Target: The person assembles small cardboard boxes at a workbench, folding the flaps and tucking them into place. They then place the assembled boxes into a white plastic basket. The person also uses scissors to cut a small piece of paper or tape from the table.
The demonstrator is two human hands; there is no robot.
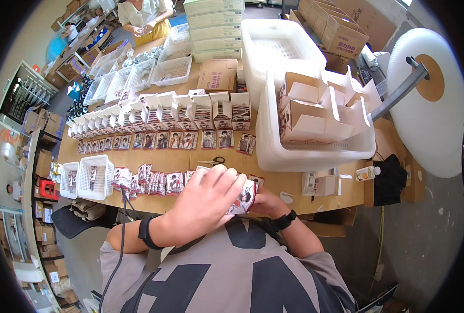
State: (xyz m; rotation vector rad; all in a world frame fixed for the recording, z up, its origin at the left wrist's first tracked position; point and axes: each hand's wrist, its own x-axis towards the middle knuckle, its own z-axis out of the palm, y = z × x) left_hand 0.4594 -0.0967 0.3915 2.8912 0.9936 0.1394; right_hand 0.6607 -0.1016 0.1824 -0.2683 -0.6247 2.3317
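Close to my chest, at the table's front edge, I hold a small stack of printed packets (pixel 243 198) with a dark-haired cartoon figure on the front one. My left hand (pixel 206 194) reaches over the top of the stack, fingers bent around it. From the other side my right hand (pixel 268 202) grips it, with most of its fingers hidden behind the packets. Beside my left hand, a row of similar packets (pixel 174 182) lies overlapping along the table. Scissors with black handles (pixel 214 161) rest just beyond my hands.
Open cartons filled with packets (pixel 164 110) form a long row, single packets (pixel 209 139) laid before them. Right stands a white tub (pixel 315 159) holding open boxes. White baskets (pixel 104 180) sit at left. A bottle (pixel 367 173) is near the right edge. Another person (pixel 143 21) works opposite.
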